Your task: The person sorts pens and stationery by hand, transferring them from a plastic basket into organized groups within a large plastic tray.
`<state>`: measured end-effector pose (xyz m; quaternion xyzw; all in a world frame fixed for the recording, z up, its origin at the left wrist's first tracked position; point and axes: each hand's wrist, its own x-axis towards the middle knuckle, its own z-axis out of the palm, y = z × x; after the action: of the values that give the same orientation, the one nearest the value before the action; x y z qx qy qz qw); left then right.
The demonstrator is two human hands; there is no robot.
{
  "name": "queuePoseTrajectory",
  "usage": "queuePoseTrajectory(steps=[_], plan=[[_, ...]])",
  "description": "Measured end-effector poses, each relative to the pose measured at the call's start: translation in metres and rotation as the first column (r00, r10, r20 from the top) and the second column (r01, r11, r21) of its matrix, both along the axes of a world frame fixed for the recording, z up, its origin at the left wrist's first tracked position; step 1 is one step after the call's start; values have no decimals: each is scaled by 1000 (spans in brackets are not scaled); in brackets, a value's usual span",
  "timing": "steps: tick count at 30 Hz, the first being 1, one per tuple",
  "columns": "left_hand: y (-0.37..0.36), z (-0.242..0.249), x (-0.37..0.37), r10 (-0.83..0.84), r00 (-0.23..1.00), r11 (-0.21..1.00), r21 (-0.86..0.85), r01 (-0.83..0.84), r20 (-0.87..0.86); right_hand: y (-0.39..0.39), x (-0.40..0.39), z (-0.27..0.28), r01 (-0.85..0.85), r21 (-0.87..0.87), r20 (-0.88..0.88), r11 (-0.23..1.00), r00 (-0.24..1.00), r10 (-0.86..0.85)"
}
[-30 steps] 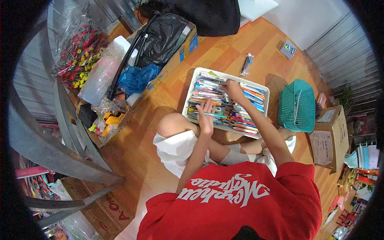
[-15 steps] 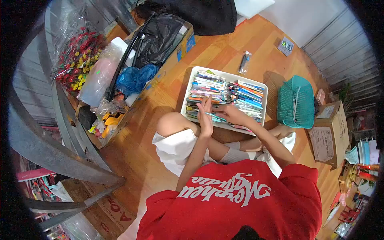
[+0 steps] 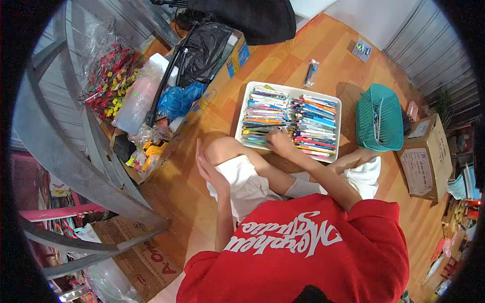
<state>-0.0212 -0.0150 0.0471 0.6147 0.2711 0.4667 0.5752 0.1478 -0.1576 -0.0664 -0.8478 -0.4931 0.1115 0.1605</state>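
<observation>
A white tray (image 3: pixel 331 158) lies on the floor in front of my crossed legs. Two side-by-side columns of pens (image 3: pixel 316 121) in many colours fill it. My right hand (image 3: pixel 281 143) is over the tray's near edge, fingers curled and pinched at the end of a greenish pen (image 3: pixel 256 140), slightly blurred, low in the left column. Away from the tray, my left hand (image 3: pixel 210 170) is raised beside my left knee, its fingers stretched out and nothing in it.
A teal basket (image 3: pixel 379 121) and a cardboard box (image 3: pixel 423 156) stand to the right. Beyond the tray lies a small clear packet (image 3: pixel 311 74). At left are a box of bagged goods (image 3: pixel 202 55), wrapped flowers (image 3: pixel 113 76) and a curved grey metal frame (image 3: pixel 81 156).
My left hand has left the tray and moved left to beside my knee. My right hand has lowered the teal-green pen from above the tray onto the left column.
</observation>
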Motion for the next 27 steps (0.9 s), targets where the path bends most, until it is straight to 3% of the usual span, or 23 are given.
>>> queuePoseTrajectory(steps=[1,4,5,8,9,10,12,13,14,16,18,19,21,22,24,26,27], plan=[[1,-2,-2,4,1000,1000,16,-4,-17,-2,-3,3,11,126,13,992,1000,-13],[-4,0,1,-41,983,996,77,55,-178,-22,-2,23,36,219,42,975,998,-47],[-8,0,4,-67,966,991,93,92,-249,-35,7,26,-25,266,51,964,999,12],[-12,-16,29,-353,825,867,178,466,-441,-90,29,47,69,294,-248,953,969,6],[-19,-14,36,-355,697,800,184,572,-623,-111,31,79,238,287,-424,928,900,-100],[-25,-13,44,-327,545,709,181,682,-772,-138,41,85,259,303,-349,917,926,-146],[-34,-42,59,-170,428,472,308,826,-887,-190,56,108,377,435,-312,817,915,-257],[-37,-50,65,-68,345,398,292,870,-936,-216,65,114,431,479,-262,765,902,-344],[-36,-57,66,-59,309,399,261,879,-949,-243,77,119,471,527,-214,707,879,-427],[-37,-56,70,-27,236,414,205,887,-971,-296,102,124,661,508,-212,552,717,-664],[-41,-55,69,82,279,377,289,880,-957,-352,143,98,634,639,-65,436,609,-790],[-43,-55,67,137,298,361,328,873,-945,-374,158,80,724,501,-20,474,557,-830],[-45,-58,67,99,482,382,480,790,-871,-407,185,49,855,191,92,482,473,-876],[-48,-54,69,83,568,397,550,735,-819,-408,195,41,841,39,65,539,536,-841],[-50,-48,69,-6,565,482,492,725,-825,-395,214,29,734,-254,-24,630,647,-762],[-46,-55,65,-24,591,500,502,706,-807,-359,207,39,830,-199,81,522,544,-835],[-47,-56,64,-14,594,498,509,702,-804,-345,198,67,761,-385,-36,521,552,-833]])
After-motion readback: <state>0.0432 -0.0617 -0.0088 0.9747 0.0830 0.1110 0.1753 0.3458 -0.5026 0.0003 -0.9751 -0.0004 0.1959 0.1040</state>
